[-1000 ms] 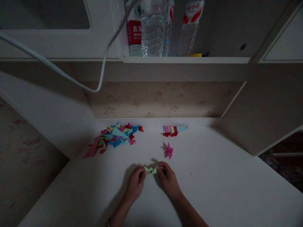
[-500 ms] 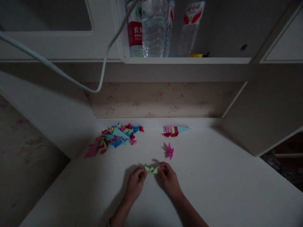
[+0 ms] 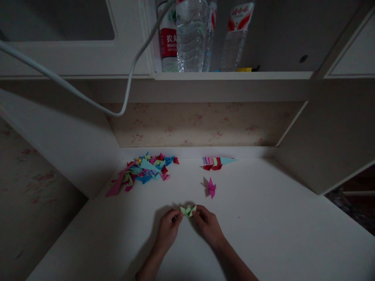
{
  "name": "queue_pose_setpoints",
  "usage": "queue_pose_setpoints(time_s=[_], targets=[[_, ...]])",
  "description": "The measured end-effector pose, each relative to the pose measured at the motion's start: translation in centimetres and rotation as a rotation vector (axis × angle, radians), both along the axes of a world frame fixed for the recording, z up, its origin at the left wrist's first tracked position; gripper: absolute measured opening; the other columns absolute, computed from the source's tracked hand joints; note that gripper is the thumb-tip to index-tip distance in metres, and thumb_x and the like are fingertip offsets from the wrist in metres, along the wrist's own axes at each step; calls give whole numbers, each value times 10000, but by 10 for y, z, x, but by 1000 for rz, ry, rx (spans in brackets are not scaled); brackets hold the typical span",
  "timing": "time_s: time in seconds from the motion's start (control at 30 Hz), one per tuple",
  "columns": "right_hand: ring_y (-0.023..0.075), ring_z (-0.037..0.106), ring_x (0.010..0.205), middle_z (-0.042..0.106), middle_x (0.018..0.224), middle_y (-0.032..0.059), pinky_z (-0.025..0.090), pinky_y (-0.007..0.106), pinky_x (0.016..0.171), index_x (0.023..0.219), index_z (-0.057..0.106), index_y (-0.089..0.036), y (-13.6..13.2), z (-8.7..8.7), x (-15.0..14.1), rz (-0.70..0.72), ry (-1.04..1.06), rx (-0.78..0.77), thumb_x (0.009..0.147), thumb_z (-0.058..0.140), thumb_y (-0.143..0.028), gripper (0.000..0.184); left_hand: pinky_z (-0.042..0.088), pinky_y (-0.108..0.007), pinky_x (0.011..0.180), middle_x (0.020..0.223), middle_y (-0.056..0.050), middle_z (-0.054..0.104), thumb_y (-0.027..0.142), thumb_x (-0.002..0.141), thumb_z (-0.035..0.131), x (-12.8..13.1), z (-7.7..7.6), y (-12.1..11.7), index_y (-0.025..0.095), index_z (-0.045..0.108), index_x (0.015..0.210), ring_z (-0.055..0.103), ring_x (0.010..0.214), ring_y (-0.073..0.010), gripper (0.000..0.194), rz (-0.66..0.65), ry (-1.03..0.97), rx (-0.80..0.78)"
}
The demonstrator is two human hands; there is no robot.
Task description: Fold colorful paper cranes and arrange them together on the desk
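A small light-green folded paper piece (image 3: 188, 211) with pointed ends is held between my two hands, just above or on the white tabletop. My left hand (image 3: 169, 228) pinches its left end between thumb and fingers. At its right end, my right hand (image 3: 206, 224) has its fingers closed on the paper. Beyond my right hand lies a pink origami piece (image 3: 211, 188) with several points. Farther back sit two red folded pieces (image 3: 213, 167) beside a row of coloured folded paper strips (image 3: 215, 160) ending in a light-blue point.
A heap of many-coloured folded papers (image 3: 146, 169) lies at the back left of the white table (image 3: 263, 234). Above, a shelf (image 3: 234, 75) holds several plastic bottles (image 3: 191, 39). A white cable (image 3: 73, 91) hangs in front of the cupboard at upper left.
My right fingers, which were partly raised, have come down closer around the green paper's right end. My left hand keeps its pinch. The view has shifted very slightly.
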State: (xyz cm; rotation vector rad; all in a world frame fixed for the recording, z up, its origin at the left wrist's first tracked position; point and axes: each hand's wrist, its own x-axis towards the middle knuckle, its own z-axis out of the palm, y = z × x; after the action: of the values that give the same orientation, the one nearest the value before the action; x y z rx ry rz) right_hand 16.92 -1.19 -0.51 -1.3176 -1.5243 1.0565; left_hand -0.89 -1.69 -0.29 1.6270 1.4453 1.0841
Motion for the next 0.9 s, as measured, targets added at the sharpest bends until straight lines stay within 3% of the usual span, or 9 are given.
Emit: queue_pose_setpoints(time_s=[0.23, 0.73, 0.9], targets=[[113, 420, 550, 475, 589, -37, 307, 215, 507, 781, 599, -166, -1, -3, 0, -4, 9, 15, 871, 510, -435, 297, 430, -226, 621, 732, -34, 643, 364, 864, 523, -1, -3, 1, 159, 677, 771, 583, 684, -168, 272, -4, -23, -8], [114, 431, 566, 486, 602, -36, 321, 213, 530, 770, 586, -166, -2, -1, 2, 50, -68, 89, 889, 476, -440, 318, 413, -233, 588, 706, -28, 621, 332, 866, 505, -1, -4, 1, 165, 645, 747, 561, 640, -161, 249, 1, 54, 37], [117, 432, 547, 507, 582, -33, 321, 213, 519, 737, 591, -174, -2, 2, -1, 36, -72, 50, 880, 477, -463, 342, 424, -242, 609, 724, -33, 630, 349, 877, 490, -2, -5, 2, 167, 637, 759, 573, 662, -169, 261, 36, 43, 36]])
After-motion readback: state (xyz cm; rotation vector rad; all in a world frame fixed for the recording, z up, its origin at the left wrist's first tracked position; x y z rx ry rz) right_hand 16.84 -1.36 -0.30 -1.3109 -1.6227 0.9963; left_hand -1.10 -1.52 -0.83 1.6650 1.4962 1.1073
